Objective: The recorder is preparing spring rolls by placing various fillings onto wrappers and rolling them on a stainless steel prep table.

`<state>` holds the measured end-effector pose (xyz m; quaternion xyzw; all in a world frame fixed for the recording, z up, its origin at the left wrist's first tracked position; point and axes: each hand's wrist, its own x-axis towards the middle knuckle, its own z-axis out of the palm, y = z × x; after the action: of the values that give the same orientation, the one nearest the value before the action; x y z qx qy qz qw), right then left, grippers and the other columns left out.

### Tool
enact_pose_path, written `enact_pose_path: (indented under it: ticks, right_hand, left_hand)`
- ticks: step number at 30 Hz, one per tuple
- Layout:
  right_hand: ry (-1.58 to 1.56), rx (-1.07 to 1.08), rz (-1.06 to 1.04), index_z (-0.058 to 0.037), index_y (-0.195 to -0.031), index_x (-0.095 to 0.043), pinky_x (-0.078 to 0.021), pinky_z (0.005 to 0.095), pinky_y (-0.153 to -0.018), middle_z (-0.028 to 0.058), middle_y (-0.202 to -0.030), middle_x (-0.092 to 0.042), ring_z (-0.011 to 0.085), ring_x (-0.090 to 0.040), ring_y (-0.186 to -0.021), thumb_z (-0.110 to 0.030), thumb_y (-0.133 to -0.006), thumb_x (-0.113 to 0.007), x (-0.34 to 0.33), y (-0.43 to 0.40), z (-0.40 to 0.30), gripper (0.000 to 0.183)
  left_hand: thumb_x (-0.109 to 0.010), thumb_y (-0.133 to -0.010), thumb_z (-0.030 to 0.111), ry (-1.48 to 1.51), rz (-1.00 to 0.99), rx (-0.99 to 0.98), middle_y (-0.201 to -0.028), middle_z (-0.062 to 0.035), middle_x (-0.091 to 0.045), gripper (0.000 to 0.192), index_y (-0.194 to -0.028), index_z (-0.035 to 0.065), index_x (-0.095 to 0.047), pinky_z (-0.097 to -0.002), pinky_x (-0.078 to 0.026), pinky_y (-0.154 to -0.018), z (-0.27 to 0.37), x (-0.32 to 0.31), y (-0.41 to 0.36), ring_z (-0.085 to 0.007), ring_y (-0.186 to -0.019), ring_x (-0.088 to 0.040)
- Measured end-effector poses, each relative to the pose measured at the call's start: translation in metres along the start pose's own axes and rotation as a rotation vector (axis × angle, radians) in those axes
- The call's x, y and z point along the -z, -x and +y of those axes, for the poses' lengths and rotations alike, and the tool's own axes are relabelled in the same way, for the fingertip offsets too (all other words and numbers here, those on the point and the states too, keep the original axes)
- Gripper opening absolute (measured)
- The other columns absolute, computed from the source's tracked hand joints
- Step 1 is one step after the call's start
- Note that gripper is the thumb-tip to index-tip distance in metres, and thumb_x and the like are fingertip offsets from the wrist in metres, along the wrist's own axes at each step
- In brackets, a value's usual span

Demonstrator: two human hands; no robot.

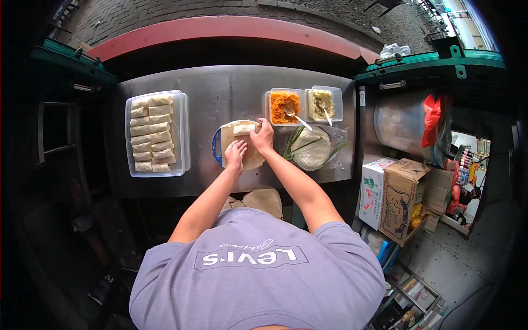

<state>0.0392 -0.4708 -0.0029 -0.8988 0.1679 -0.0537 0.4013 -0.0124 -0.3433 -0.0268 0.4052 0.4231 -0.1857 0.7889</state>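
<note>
A pale filled roll [243,130] lies near the far edge of a round board covered by a thin wrapper sheet [252,161]. The board's blue handle [217,145] shows at the left. My right hand [263,136] has its thumb and fingers at the roll's right end. My left hand [235,155] rests over the board, closer to me than the roll, with its fingers stretched out and nothing in them. To the left, a clear plastic container [180,136] holds several finished rolls [151,134] in two columns.
Beyond my right hand stand tubs of shredded orange filling [282,103] and pale filling [321,101], each with a spoon. A stack of round wrappers [311,149] sits on plastic with green leaves [339,152]. Cardboard boxes [398,198] stand right of the metal table [222,88].
</note>
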Motion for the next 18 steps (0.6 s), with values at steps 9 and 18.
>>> enact_pose_path:
  ticks: [9, 18]
  right_hand:
    - [0.044, -0.440, 0.086, -0.0027, -0.103, -0.071, -0.0606, 0.0393, -0.081, 0.0122, -0.085, -0.079, 0.0287, -0.078, -0.084, -0.022, -0.079, -0.083, -0.028, 0.008, 0.004, 0.033]
    - [-0.222, -0.530, 0.287, -0.0041, -0.091, -0.070, -0.0602, 0.0370, -0.079, 0.0100, -0.081, -0.077, 0.0261, -0.076, -0.077, -0.010, -0.075, -0.081, -0.049, 0.016, -0.009, 0.020]
  left_hand:
    - [-0.049, -0.109, 0.017, 0.197, 0.002, 0.116, -0.148, -0.0235, -0.059, 0.047, -0.148, -0.0078, -0.043, -0.0416, -0.054, -0.110, 0.006, -0.012, -0.014, -0.0349, -0.133, -0.062]
    - [-0.050, -0.108, 0.020, 0.205, -0.001, 0.162, -0.147, -0.0220, -0.059, 0.043, -0.144, -0.0036, -0.048, -0.0435, -0.053, -0.113, 0.013, -0.012, -0.012, -0.0334, -0.135, -0.060]
